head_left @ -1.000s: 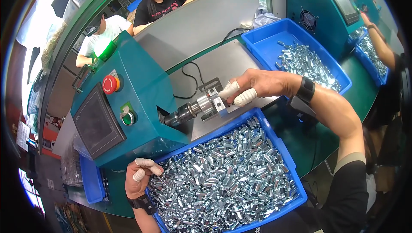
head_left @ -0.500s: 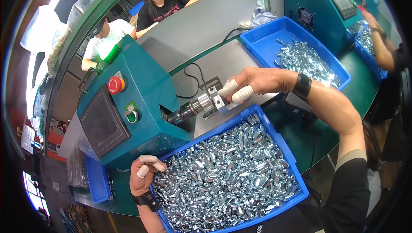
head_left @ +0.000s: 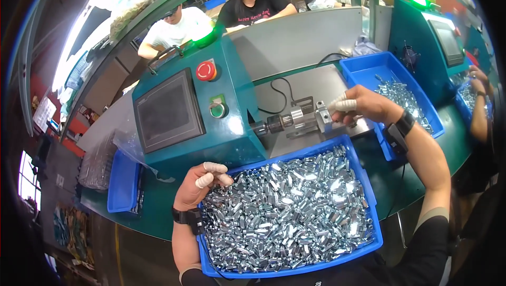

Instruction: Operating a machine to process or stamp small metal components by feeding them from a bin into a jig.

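My right hand, with pale finger covers, is closed in a pinch just right of the metal clamp block; whatever lies between its fingertips is too small to make out. The block stands in line with the dark spindle coming out of a green machine. My left hand, its fingers also covered and curled together, hovers at the upper left corner of a blue tray. Inside that tray lies a heap of shiny hexagonal metal pieces. What the left fingertips hold is hidden.
On the machine sit a dark screen, a red stop button and a green button. A second blue tray with metal pieces stands at the far right. A grey partition separates me from people opposite; another person's hand works at right.
The whole view has swung, so the machine and trays appear farther right. My right hand stays beside the clamp block, its fingers slightly shifted. My left hand remains by the tray corner, fingers curled.
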Demonstrator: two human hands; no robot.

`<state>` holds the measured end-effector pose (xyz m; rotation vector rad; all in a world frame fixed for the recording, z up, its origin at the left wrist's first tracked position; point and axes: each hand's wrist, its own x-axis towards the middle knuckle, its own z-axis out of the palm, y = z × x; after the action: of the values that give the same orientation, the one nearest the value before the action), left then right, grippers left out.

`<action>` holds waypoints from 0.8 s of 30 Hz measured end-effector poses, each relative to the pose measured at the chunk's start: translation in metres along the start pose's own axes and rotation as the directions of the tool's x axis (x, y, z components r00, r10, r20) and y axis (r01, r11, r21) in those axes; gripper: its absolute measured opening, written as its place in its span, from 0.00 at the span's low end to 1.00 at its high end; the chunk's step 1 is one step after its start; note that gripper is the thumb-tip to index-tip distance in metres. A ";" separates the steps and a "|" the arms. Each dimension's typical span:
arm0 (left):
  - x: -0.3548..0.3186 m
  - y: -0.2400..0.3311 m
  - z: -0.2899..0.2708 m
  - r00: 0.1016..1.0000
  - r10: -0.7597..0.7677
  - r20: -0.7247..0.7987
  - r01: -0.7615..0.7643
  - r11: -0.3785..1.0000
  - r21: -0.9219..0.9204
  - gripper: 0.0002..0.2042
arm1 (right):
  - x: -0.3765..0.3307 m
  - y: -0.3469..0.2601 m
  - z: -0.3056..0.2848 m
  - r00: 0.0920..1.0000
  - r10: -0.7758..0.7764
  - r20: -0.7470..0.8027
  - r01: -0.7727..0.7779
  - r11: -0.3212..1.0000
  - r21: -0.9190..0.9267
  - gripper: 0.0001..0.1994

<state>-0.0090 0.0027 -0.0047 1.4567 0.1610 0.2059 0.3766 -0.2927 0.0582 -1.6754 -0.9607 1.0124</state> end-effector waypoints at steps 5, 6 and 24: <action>0.002 0.007 0.000 0.999 0.014 0.033 -0.014 1.000 0.016 0.22 | 0.019 0.010 0.008 0.964 -0.088 -0.251 -0.031 0.899 -0.436 0.19; 0.002 0.006 0.001 0.999 0.019 0.039 -0.019 1.000 0.006 0.22 | 0.018 0.007 0.018 0.960 -0.083 -0.269 -0.043 0.901 -0.432 0.19; 0.000 0.004 0.003 0.998 0.039 0.048 -0.041 0.999 0.034 0.24 | -0.048 0.011 -0.047 0.722 -0.467 -0.510 -0.444 0.252 -0.860 0.18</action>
<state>-0.0083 0.0000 -0.0001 1.4988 0.0974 0.2023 0.4047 -0.3543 0.0679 -2.7583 -1.0865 -0.6356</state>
